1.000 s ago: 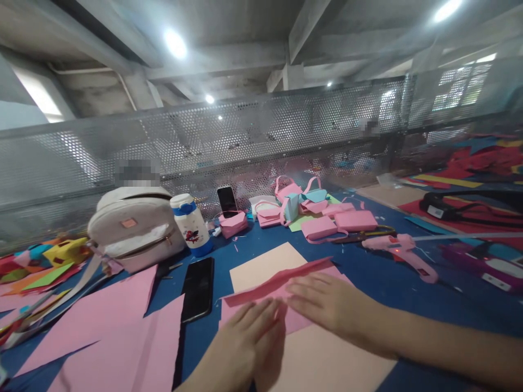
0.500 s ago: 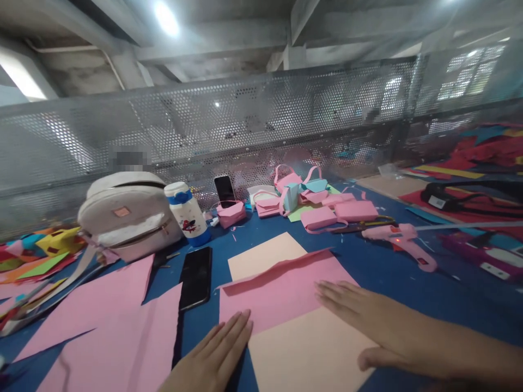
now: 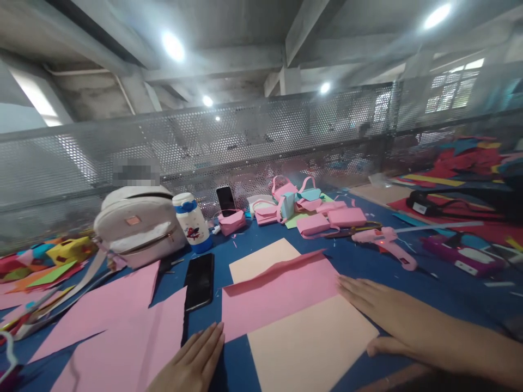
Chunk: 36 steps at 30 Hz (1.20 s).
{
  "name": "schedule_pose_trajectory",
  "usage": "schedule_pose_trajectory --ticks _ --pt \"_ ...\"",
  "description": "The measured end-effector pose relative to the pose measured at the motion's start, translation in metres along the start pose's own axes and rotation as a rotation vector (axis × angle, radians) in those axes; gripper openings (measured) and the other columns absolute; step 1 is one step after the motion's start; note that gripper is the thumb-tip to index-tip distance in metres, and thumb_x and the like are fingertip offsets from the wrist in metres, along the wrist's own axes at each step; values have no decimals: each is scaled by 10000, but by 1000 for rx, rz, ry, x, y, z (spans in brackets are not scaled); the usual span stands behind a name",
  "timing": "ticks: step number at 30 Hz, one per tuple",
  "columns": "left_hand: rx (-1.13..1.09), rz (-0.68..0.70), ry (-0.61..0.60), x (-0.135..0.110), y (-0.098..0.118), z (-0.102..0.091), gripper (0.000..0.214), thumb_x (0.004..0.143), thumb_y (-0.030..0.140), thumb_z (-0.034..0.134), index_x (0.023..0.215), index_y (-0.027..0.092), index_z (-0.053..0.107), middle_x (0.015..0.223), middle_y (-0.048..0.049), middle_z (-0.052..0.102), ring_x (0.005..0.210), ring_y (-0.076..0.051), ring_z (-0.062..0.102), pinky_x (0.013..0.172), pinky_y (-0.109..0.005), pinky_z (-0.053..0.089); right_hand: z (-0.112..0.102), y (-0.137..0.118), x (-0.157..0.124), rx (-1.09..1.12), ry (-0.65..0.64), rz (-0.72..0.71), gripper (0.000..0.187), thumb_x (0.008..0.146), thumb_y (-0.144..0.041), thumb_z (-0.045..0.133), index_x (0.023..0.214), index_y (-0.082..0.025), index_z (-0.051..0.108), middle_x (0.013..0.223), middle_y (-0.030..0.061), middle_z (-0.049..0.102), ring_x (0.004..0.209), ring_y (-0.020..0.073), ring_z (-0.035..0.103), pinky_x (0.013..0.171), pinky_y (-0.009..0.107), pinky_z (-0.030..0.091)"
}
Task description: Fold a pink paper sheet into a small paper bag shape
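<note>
Seen from the head camera, the pink folded sheet [image 3: 281, 291] lies across a peach sheet [image 3: 310, 348] on the blue bench [image 3: 359, 261], with the left hand [image 3: 192, 359] flat by its near left corner and the right hand [image 3: 376, 307] flat at its right edge, each grip open and empty.

"What does the pink sheet [image 3: 281, 294] look like?"

"Plain pink paper, lying crosswise on the blue surface [image 3: 359, 256]. Its far long edge is turned over in a narrow flap, which stands up a little and is not pressed flat."

"What's under it?"

"A peach sheet [image 3: 310, 348], also flat. It shows beyond the pink sheet's far edge and again in front of its near edge."
</note>
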State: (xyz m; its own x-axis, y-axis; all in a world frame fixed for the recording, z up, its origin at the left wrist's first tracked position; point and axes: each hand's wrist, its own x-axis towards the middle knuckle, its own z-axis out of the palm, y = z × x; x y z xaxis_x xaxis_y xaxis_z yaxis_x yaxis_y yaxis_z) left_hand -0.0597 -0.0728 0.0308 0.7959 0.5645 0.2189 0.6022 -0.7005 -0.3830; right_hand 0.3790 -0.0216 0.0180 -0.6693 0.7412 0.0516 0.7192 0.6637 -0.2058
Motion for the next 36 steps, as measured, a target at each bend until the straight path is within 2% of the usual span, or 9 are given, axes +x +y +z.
schedule_pose_trajectory --ticks 6,9,12,16,20,25,28,32,36 --pt "68 -56 54 26 4 9 585 869 380 620 1374 107 506 1231 -137 666 1015 -267 695 840 -288 586 9 -5 17 -304 66 31 706 760 -544 717 1239 -33 634 1261 287 583 1107 424 617 890 543 542" --pt "129 14 126 50 6 9 381 938 191 469 1292 78 553 1206 -174 671 1072 -290 668 894 -358 566 3 -18 36 -360 66 67 615 775 -528 713 1144 -36 689 1166 278 651 1011 404 664 855 527 548" --pt "42 109 78 79 12 8 456 888 40 382 1328 42 500 1306 -193 601 1187 -301 595 949 -392 536 -8 -36 59 -212 67 -103 703 816 -536 666 1313 -49 572 1322 252 560 1202 392 560 987 531 477" --pt "-92 142 77 109 23 17 396 915 149 414 1271 26 541 1272 -182 629 1138 -282 630 946 -380 544 -18 -55 79 60 -77 -347 611 927 -338 552 1472 -127 373 1499 156 375 1387 279 368 1139 444 343" --pt "-61 99 117 95 20 35 429 870 126 427 1277 48 539 1290 -170 619 1155 -268 623 927 -338 553 -10 -45 71 123 -145 -247 618 966 -365 471 1502 -117 286 1539 147 265 1421 286 288 1154 453 320" --pt "103 -39 78 43 9 52 446 818 83 442 1235 95 598 1200 -161 678 1050 -276 681 811 -318 587 11 -13 46 -35 33 -89 769 872 -522 596 1476 -108 364 1505 202 331 1351 367 403 1061 494 434" --pt "126 -159 -26 38 8 38 350 809 113 451 1054 77 699 1006 -207 733 891 -339 717 756 -419 584 4 -11 46 -185 88 -32 678 815 -513 670 1295 -43 582 1323 274 550 1183 416 563 942 534 498" --pt "-6 -130 -75 77 1 -11 298 869 63 419 885 155 701 545 -46 657 512 -206 651 862 -443 530 -19 -24 66 -126 92 -7 254 866 -353 633 1011 -153 688 1042 131 709 970 313 656 855 456 512" --pt "-168 -254 31 132 -12 -36 273 884 120 519 1125 150 645 1159 -155 683 1032 -300 649 970 -511 435 -24 -33 94 88 83 -117 511 770 -383 715 1223 -180 591 1245 114 628 1102 288 601 880 374 484"
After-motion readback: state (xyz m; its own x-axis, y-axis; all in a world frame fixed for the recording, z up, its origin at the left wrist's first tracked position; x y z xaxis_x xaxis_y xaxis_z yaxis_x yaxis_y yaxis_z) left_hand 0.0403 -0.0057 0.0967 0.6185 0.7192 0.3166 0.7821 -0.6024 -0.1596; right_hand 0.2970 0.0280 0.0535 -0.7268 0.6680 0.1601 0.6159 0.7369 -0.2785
